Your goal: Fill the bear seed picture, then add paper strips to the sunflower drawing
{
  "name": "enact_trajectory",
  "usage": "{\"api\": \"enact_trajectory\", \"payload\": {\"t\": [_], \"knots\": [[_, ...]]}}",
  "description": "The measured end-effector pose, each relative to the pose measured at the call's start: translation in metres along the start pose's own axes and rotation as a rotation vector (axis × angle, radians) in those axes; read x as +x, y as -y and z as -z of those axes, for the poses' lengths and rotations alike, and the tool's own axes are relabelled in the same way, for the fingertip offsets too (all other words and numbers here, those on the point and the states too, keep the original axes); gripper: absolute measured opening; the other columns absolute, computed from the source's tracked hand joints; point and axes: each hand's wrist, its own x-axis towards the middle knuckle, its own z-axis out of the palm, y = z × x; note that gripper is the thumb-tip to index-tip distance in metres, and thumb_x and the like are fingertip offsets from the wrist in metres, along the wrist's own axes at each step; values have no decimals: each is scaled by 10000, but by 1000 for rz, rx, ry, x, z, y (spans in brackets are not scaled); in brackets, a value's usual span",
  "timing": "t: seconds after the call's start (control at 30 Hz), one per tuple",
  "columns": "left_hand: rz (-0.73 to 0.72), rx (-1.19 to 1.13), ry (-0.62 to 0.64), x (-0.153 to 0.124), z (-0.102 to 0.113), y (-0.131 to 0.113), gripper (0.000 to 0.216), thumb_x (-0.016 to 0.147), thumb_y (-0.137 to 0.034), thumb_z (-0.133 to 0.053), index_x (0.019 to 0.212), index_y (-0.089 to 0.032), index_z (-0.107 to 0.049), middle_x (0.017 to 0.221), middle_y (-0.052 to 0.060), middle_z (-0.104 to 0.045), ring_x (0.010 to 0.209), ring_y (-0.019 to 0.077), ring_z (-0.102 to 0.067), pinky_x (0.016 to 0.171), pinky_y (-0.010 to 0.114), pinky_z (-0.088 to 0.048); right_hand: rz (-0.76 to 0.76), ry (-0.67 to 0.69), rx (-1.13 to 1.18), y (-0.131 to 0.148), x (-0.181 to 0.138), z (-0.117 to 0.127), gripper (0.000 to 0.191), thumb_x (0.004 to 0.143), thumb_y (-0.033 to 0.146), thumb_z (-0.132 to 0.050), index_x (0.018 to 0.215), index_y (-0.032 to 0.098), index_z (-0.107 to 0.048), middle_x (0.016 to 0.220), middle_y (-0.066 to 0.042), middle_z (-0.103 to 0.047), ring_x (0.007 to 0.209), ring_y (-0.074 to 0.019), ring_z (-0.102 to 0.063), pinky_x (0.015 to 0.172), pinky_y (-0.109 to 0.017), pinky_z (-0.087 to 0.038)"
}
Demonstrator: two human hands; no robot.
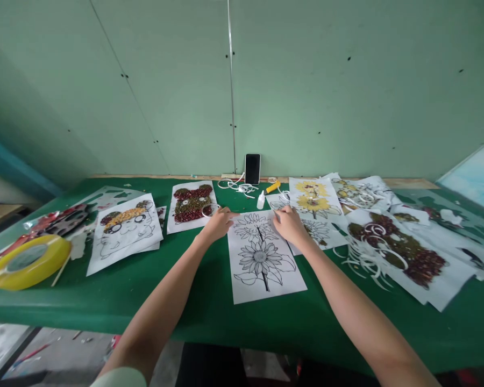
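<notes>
A white sheet with a black line drawing of sunflowers (263, 263) lies on the green table (177, 290) in front of me. My left hand (218, 223) rests at the sheet's top left corner, fingers curled and pinched onto its edge. My right hand (289, 224) sits at the top right corner, fingers bent and pressed on the paper. Both forearms reach in from the bottom of the view.
A bear picture filled with seeds (191, 204), a hamster drawing (123, 228), coloured sunflower sheets (313, 200) and seed pictures with white paper strips (391, 252) surround it. A yellow tape roll (28, 262) lies far left. A phone (252, 169) leans on the wall by a small glue bottle (260, 200).
</notes>
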Motion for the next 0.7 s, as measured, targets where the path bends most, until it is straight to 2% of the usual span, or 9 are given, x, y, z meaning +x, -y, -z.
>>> {"api": "enact_trajectory", "payload": {"t": [0.1,0.27,0.4,0.57,0.7], "knots": [[42,-40,22,0,0,2,500,1003,-175,-538,1480,-196,-688,1140,141,-701,1143,316,-623,965,399,-536,-73,-7,2,-1,1,-10,324,1019,305,-517,1050,153,-802,1231,-204,-601,1155,-376,-591,1004,-510,-477],[60,-58,21,-1,1,-1,508,998,-186,-534,1488,-179,-668,1147,141,-701,1163,316,-615,1007,414,-523,-179,-38,153,-2,7,-16,265,967,369,-594,1065,191,-765,1304,-184,-639,1196,-381,-588,1031,-551,-436],[52,-70,-6,0,-1,0,484,981,-197,-534,1436,-166,-698,1101,141,-705,1122,310,-627,985,415,-534,-175,-44,351,-2,10,-14,228,931,402,-608,1012,210,-702,1131,-137,-741,1069,-326,-654,935,-457,-473],[116,-169,-136,4,-11,7,433,964,-255,-581,1369,-161,-704,1127,129,-704,932,245,-664,843,369,-563,-113,-103,557,0,8,-8,245,940,466,-571,949,228,-626,903,-101,-770,797,-272,-694,703,-350,-465],[244,-337,-293,10,-19,8,431,967,-316,-658,1374,-177,-640,1135,108,-731,918,212,-691,840,345,-568,-105,-192,690,1,9,-3,302,951,527,-566,989,229,-599,893,-110,-791,740,-257,-696,664,-340,-458]]}}
